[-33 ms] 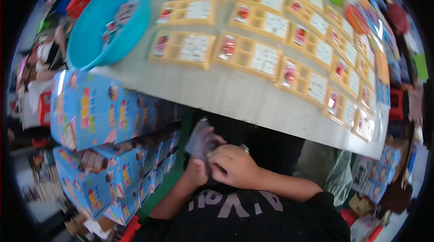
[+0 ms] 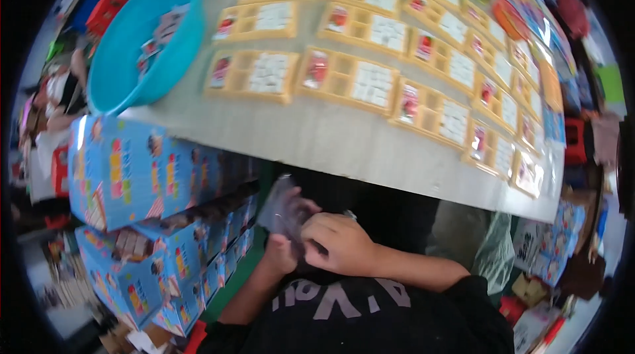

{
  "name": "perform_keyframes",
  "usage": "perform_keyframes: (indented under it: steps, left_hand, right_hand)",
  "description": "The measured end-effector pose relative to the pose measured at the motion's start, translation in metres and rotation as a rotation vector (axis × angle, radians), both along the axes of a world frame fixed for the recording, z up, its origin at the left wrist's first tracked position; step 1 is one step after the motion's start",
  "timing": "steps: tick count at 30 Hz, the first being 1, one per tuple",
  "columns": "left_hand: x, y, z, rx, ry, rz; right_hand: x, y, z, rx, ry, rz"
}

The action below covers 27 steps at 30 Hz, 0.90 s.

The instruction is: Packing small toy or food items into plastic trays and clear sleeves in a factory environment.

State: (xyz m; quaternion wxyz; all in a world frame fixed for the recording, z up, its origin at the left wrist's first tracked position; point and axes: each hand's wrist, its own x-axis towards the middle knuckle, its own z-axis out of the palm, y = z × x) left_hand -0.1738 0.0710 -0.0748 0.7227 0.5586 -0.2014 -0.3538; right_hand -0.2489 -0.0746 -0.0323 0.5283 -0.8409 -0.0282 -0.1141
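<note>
Left hand (image 2: 283, 256): thumb and fingers closed about a thin, translucent greyish plastic sheet (image 2: 279, 210). Right hand (image 2: 338, 241): fingers curled at the sheet's right edge; whether they grip, we cannot tell. Sheet: left of the right hand, long axis, we judge, pointing from torso toward the pale grey flat-topped table (image 2: 264, 130). Thereon: yellow rectangular plastic trays (image 2: 242, 68).

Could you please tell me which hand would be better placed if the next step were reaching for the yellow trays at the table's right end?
Probably the right hand: it lies nearer those yellow trays, while the left hand appears to hold the translucent plastic. Whether the right grip is free is unclear.
</note>
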Motion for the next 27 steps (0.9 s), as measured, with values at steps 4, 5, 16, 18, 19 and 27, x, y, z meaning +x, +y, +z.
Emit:
perform_keyframes:
  steps: [4, 5, 16, 18, 19, 27]
  left_hand:
    - [-0.008, 0.002, 0.003, 0.008, 0.167, 0.097]
    - [-0.009, 0.0, 0.004, 0.008, 0.21, 0.155]
    - [-0.003, -0.009, 0.004, 0.05, 0.083, 0.075]
    - [-0.002, -0.01, 0.003, 0.03, 0.104, 0.049]
    - [-0.002, -0.01, 0.003, 0.017, 0.124, 0.035]
    - [-0.007, -0.013, 0.007, 0.043, 0.04, 0.08]
  right_hand:
    - [-0.013, -0.031, 0.033, 0.132, 0.022, -0.122]
    - [-0.022, -0.043, 0.044, 0.119, 0.028, -0.151]
    - [-0.093, -0.246, 0.13, -0.318, -0.055, -1.034]
    - [-0.085, -0.287, 0.127, -0.413, 0.098, -0.938]
    - [-0.08, -0.304, 0.12, -0.445, 0.153, -0.872]
    - [-0.053, -0.356, 0.077, -0.807, 0.315, -0.603]
